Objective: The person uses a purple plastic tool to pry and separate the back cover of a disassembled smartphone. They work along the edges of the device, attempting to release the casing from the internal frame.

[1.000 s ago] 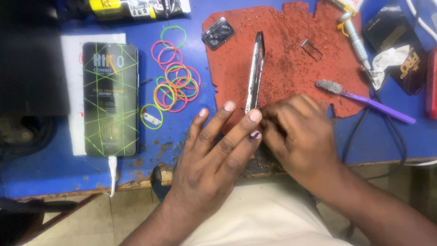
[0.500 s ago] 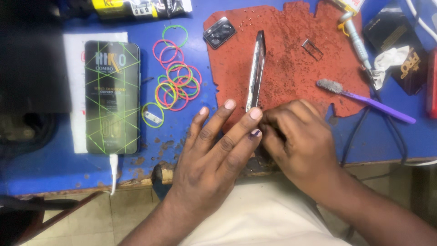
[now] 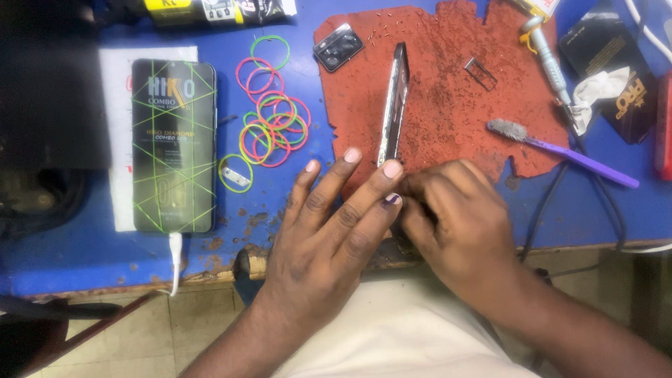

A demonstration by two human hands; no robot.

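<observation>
Hands meet below phone frame (image 3: pixel 393 105): left (image 3: pixel 329 231) spread, right (image 3: pixel 458 224) seemingly pinching something hidden

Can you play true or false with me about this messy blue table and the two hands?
1. The phone frame stands on its edge on the red mat. True.
2. The toothbrush handle is green. False: purple.
3. The left hand lies with fingers spread. True.
4. The rubber bands sit on the red mat. False: on the blue table.
5. The right hand holds the toothbrush. False: it lies apart.
</observation>
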